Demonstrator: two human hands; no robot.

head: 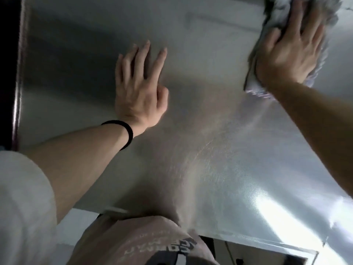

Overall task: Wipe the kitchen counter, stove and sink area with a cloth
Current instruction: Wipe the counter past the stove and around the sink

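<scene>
Seemingly midway: counter wiping under way, other areas out of view
Straight-fingered, the right hand presses the cloth at the counter's far right edge; the left hand rests flat, fingers spread

Your cloth is a fluffy grey-white rag, bunched up and blurry. It's squashed flat under your right hand with its edges poking out around it. It sits far right on the counter, which is shiny, fine-textured metal with bright glare near the front right.
</scene>
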